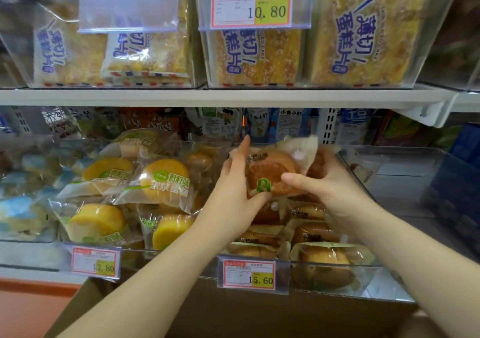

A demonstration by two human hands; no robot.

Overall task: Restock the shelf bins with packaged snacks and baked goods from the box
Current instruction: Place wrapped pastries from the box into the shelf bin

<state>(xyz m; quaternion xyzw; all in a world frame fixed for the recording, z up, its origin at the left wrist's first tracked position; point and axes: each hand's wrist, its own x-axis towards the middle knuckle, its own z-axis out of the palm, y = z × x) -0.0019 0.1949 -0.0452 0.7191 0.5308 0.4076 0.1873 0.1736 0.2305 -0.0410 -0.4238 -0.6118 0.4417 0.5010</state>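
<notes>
1. The left hand (233, 189) holds the wrapped brown bun (270, 169) by its left side, with one finger sticking up.
2. The right hand (330, 184) pinches the bun's right side, thumb in front.
3. Right under the fingers is a clear bin (389, 285) of the same buns.
4. Left of the fingers lie yellow cakes (161, 179).

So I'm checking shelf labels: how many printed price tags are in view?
3: the 10.80 tag at top centre, the 12.80 tag at lower left, the 15.60 tag at lower centre. The upper-left holder is blank; others may lie out of view.
</notes>
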